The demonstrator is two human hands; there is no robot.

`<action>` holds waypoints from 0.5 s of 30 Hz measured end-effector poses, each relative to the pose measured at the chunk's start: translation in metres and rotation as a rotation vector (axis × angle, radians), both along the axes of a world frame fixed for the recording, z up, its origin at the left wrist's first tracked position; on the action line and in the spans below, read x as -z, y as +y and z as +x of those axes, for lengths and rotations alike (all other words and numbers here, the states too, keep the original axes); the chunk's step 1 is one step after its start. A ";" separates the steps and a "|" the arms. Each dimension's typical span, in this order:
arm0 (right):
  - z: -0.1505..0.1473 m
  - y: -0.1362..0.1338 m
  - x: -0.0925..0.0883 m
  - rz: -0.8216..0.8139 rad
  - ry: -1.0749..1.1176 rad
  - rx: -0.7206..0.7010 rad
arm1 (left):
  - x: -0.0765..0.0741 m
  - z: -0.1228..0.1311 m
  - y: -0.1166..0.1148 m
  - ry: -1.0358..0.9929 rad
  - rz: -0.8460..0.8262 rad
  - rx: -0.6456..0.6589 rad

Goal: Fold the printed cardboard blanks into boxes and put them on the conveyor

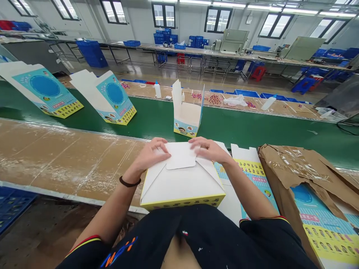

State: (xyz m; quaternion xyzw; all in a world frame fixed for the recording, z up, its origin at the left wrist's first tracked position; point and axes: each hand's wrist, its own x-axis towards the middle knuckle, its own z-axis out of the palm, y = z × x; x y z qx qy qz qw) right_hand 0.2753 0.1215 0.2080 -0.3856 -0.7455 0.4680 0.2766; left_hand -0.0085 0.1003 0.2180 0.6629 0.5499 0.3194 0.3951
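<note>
A cardboard box (179,186) stands in front of my body with its white, folded-flap face up and a yellow printed side toward me. A tabbed white flap (181,157) lies across the middle of that face, tucked over the slanted side flaps. My left hand (154,154) grips the box at the flap's left, thumb on the white card and fingers bent near the far edge. On the other side, my right hand (207,148) curls its fingers over the flap's right part. The box's inside is hidden.
A green conveyor belt (157,108) carries an open box (187,121) ahead and two tilted printed boxes (116,97) (47,91) to the left. Flat printed cartons (252,175) and a torn brown carton (297,164) lie right. Glue bottles (157,90) stand beyond the belt.
</note>
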 end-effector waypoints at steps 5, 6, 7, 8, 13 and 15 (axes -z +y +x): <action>-0.020 -0.003 -0.026 0.108 -0.592 -0.066 | -0.012 0.003 0.014 0.367 0.039 0.264; -0.026 -0.005 -0.029 0.124 -0.675 -0.070 | -0.012 0.005 0.016 0.433 0.049 0.298; -0.031 -0.006 -0.031 0.137 -0.738 -0.071 | -0.011 0.007 0.017 0.492 0.057 0.325; -0.035 -0.007 -0.032 0.144 -0.779 -0.070 | -0.011 0.009 0.017 0.534 0.060 0.343; -0.029 -0.001 -0.019 0.116 -0.496 -0.029 | -0.012 0.005 0.011 0.503 0.037 0.319; -0.020 -0.001 -0.004 0.079 -0.188 0.136 | -0.013 -0.002 0.006 0.435 0.054 0.276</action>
